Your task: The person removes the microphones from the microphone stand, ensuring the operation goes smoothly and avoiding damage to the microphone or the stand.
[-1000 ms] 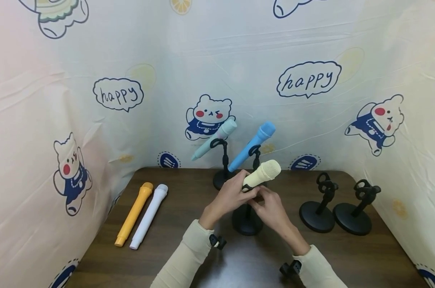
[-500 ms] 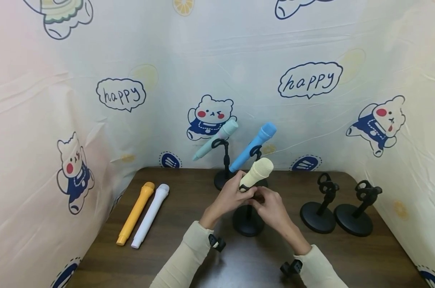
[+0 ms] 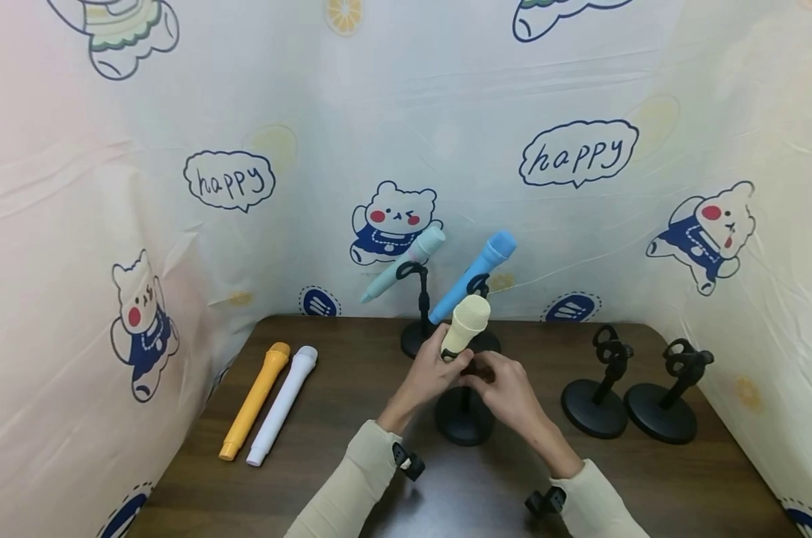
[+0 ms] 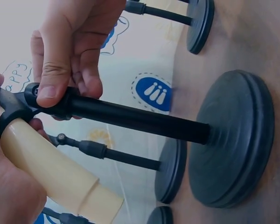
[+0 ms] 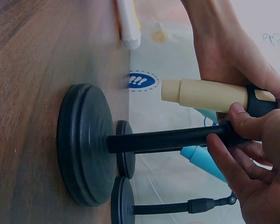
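A cream microphone [image 3: 468, 317] sits in the black clip [image 4: 14, 109] of a small desk stand, whose round base [image 3: 464, 422] rests on the table. My left hand [image 3: 427, 377] grips the microphone around the clip. Just below, my right hand [image 3: 509, 388] pinches the top of the stand's pole [image 5: 163, 140] between thumb and fingers. In the right wrist view, the microphone's tail end hangs beside the pole, apart from it. Behind my hands, a mint microphone [image 3: 404, 263] and a blue microphone [image 3: 474, 274] lean in their own stands.
An orange microphone [image 3: 254, 403] and a white microphone [image 3: 282, 407] lie side by side on the left of the brown table [image 3: 352, 351]. Two black stands [image 3: 594, 407] [image 3: 659, 411] with bare clips are on the right. A printed cloth hangs behind and along the sides.
The cream microphone's head has swung to the left and the microphone now points more upward. My left hand has turned with it; the right hand stays nearly still at the pole.
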`<move>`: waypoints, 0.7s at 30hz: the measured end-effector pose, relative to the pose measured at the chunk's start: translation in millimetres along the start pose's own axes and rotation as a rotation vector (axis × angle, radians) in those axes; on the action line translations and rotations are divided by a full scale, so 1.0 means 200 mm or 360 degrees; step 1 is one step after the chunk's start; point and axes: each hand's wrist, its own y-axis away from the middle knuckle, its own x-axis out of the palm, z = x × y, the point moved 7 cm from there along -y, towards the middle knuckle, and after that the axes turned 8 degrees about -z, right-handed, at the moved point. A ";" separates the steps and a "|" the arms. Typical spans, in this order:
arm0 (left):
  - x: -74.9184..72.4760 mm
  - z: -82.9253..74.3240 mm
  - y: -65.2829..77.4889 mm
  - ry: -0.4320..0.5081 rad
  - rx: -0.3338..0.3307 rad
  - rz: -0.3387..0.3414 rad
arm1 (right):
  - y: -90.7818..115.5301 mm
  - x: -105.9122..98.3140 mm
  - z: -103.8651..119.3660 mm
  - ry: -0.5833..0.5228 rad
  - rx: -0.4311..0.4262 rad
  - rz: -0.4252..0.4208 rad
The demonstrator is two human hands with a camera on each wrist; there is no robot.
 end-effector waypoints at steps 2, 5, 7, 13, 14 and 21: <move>0.00 0.01 0.01 0.0049 -0.0017 -0.0011 | 0.00 0.00 0.00 -0.0004 0.0003 0.0005; 0.01 0.03 0.02 0.0132 -0.0042 -0.0044 | 0.00 0.00 -0.01 -0.0010 0.0016 0.0018; 0.01 0.04 0.03 0.0211 -0.0053 -0.0064 | 0.00 0.01 -0.01 -0.0014 0.0036 0.0031; 0.02 0.08 0.05 0.0389 -0.0063 -0.0127 | 0.00 0.01 -0.01 -0.0012 0.0056 0.0051; 0.03 0.08 0.05 0.0395 -0.0068 -0.0141 | 0.00 0.01 -0.01 -0.0011 0.0059 0.0054; 0.03 0.09 0.06 0.0471 -0.0086 -0.0236 | 0.00 0.00 -0.01 -0.0026 0.0071 0.0061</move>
